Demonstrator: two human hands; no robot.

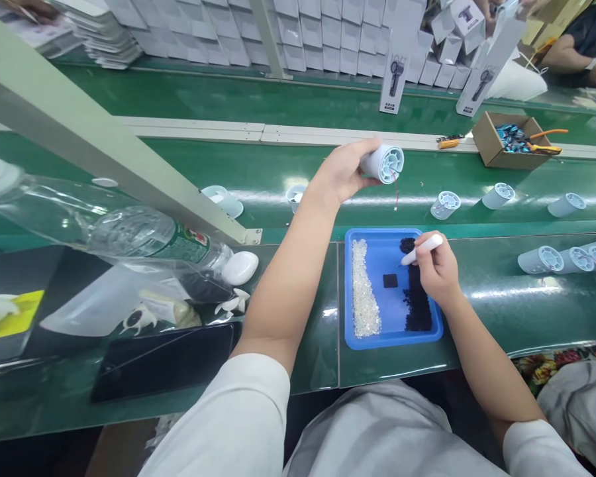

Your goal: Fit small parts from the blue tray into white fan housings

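Note:
My left hand is closed round a pale blue plastic cylinder, held above the green bench on its side. Its spoked end faces right, and a thin red wire with a small plug hangs from it. My right hand pinches a white pen-like tool, its thin tip pointing down-left over a blue tray. Clear whitish small pieces lie in a strip along the tray's left side. Small black pieces are heaped along the right side, partly behind my hand. Between them lies a black square.
More cylinders stand and lie to the right, several near the right edge. A cardboard box holds small shiny parts and orange-handled tools. A slanting metal post and a plastic bottle occupy the left. White boxes line the back.

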